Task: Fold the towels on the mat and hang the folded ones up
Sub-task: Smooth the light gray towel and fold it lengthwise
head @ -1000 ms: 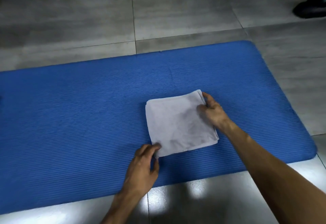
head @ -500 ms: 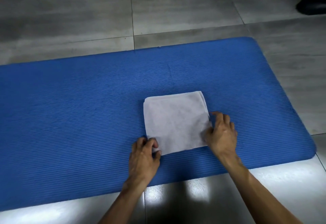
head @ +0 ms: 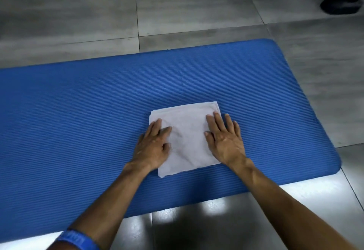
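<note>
Floor (head: 197, 3): grey tiles. Mat (head: 78, 121) blue, ribbed, flat on floor. Towel (head: 187, 143) white, folded square, on mat's right half. Your hands flat on towel, fingers straight: left hand (head: 152, 147) on left edge, right hand (head: 226, 141) on right edge.

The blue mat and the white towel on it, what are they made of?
The mat looks like soft foam with a matte, finely ribbed surface. The towel seems to be thin cotton-like cloth: faint creases, stacked folded layers at its far right corner.
</note>
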